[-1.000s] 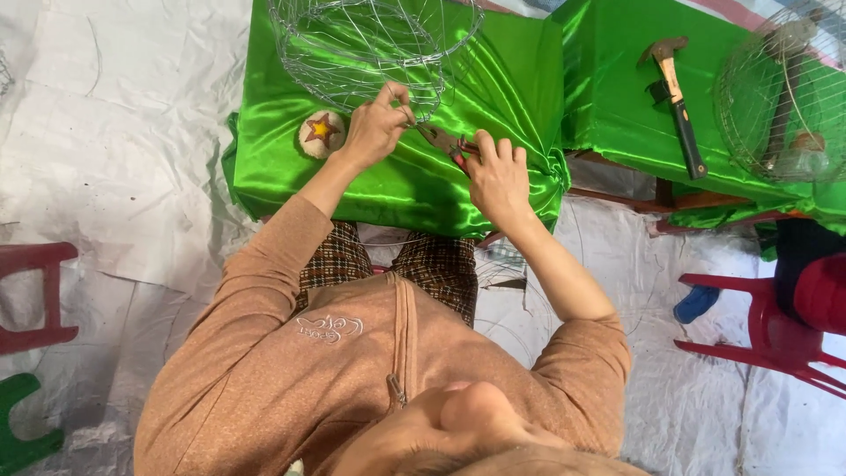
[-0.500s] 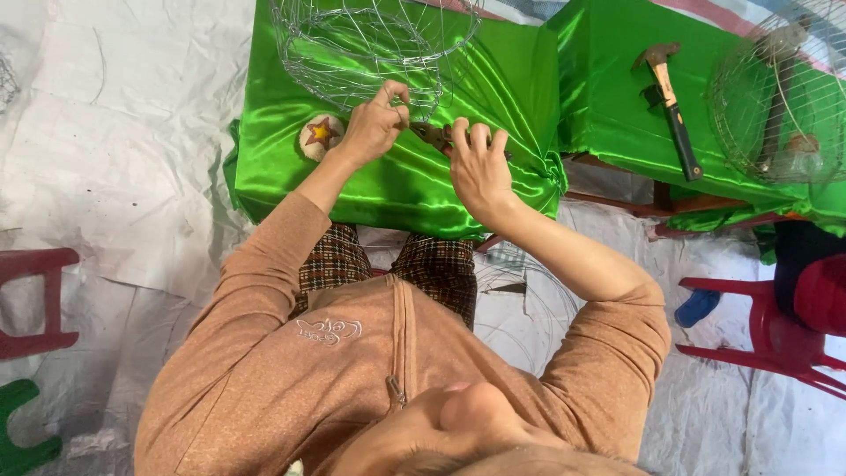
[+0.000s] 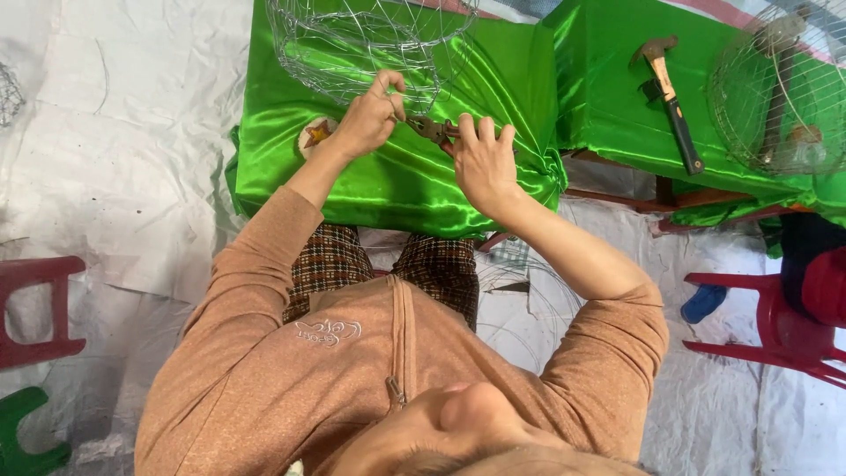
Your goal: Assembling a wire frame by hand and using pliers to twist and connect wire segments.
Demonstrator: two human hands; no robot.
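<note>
The left hand (image 3: pixel 368 119) is pinching the lower rim of the wire frame (image 3: pixel 366 44), fingers closed together on a strand, while the right hand (image 3: pixel 480 163) is wrapping around the red handles of the pliers (image 3: pixel 432 130), closed on them with the tool's nose pointing at the same spot. The frame is sitting on the green cloth (image 3: pixel 388 181) at the table's near edge, just above both hands. To do this well, the pinch is best kept right beside the plier tips — that is what keeps the thin wire from springing — and the twist looks better made with small wrist turns than with a pull, which I judge could drag the light frame off the slick cloth. Just left of the left wrist a round star badge (image 3: pixel 317 134) is lying; well apart on the right, a hammer (image 3: pixel 671 101) and a second wire cage (image 3: pixel 780 92) are resting — neither in the way.
</note>
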